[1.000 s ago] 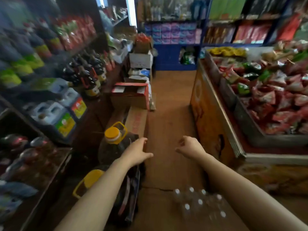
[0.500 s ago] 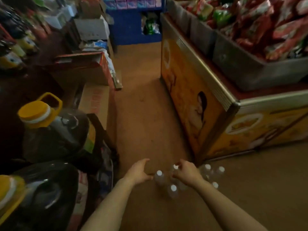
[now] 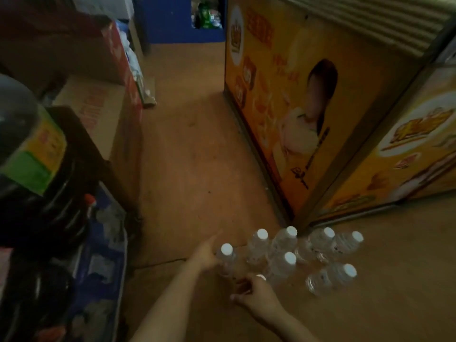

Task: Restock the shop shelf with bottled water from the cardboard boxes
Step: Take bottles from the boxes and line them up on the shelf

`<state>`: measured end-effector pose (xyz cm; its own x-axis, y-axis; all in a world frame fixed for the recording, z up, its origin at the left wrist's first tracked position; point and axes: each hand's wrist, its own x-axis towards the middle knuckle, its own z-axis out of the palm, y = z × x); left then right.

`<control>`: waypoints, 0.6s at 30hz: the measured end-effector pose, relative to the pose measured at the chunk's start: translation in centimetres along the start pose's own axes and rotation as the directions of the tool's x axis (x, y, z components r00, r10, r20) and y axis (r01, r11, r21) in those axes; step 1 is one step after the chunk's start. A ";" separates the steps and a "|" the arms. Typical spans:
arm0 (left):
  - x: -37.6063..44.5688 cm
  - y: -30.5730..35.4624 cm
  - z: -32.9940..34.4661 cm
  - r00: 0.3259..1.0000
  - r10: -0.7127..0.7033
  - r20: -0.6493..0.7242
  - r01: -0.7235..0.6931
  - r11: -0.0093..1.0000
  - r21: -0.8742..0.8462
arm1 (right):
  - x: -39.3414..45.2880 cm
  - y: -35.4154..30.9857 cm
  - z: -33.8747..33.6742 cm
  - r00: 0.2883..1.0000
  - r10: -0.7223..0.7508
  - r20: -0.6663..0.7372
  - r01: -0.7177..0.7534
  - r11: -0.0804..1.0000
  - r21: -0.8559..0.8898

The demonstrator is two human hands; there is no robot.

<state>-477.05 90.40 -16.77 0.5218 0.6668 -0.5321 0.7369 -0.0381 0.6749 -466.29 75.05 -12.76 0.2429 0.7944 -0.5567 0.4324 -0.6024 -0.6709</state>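
Left hand (image 3: pixel 206 253) spread against one water bottle (image 3: pixel 225 259), right hand (image 3: pixel 254 292) pinching another's cap (image 3: pixel 261 277); better to grip bodies firmly.

We count eight white-capped water bottles (image 3: pixel 282 243) standing on the floor (image 3: pixel 197 156), one of them mostly hidden under our right hand (image 3: pixel 256 296), plus two hands, two cardboard boxes (image 3: pixel 98 112) stacked at left, and two dark jugs (image 3: pixel 37 164).

The right hand (image 3: pixel 256 294) hides all but the cap of one water bottle (image 3: pixel 261 276), while motion blur smears the left hand (image 3: pixel 206 254).
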 end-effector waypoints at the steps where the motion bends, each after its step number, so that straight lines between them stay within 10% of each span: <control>1: 1.0 -0.5 0.6 1.000 0.026 0.016 -0.026 1.000 0.012 | 0.7 0.5 0.1 1.000 -0.004 -0.005 0.004 1.000 0.014; 18: -0.3 0.6 -2.4 0.995 0.103 -0.009 -0.103 0.975 -0.194 | 1.5 -2.2 -4.0 0.995 -0.009 -0.102 0.022 0.991 0.133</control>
<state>-477.79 91.95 -15.02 0.5911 0.6661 -0.4548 0.5815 0.0388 0.8126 -463.39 77.89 -10.11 0.3263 0.8035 -0.4980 0.3186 -0.5895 -0.7423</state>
